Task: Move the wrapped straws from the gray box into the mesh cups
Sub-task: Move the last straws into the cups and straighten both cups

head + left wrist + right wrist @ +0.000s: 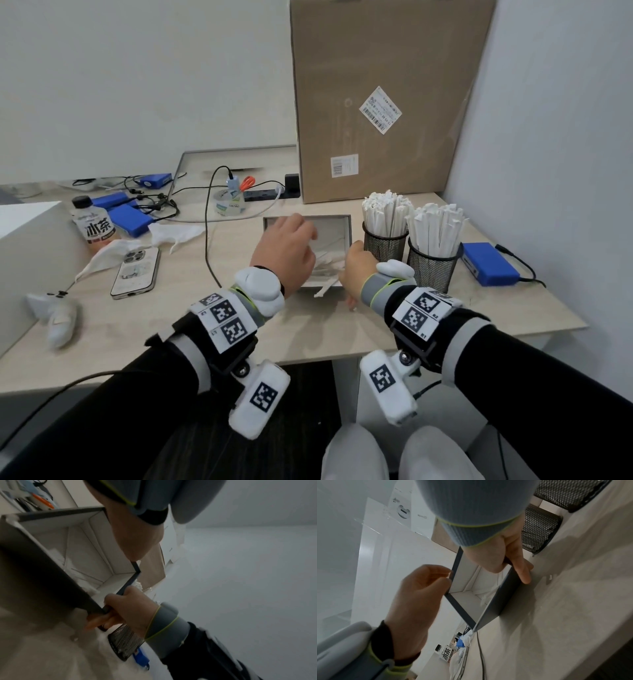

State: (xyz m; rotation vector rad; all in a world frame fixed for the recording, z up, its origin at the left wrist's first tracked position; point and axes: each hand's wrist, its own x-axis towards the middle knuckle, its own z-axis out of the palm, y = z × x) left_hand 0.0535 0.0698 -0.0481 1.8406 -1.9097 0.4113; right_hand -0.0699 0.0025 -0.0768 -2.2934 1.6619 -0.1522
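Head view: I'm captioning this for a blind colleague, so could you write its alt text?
Seen from above, a person's right hand grips the near right corner of a gray box holding a few wrapped straws, while the left hand hovers over it. Two mesh cups packed with upright straws stand to the box's right.

black wire-mesh cups [385,244], paper-wrapped straws [387,212]

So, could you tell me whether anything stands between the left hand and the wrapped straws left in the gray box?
Nothing visible does. The left hand hovers over the open-topped gray box, fingers loosely curled, with the wrapped straws lying loose below it. The right hand grips the box's near right corner, off to the side rather than in the way.
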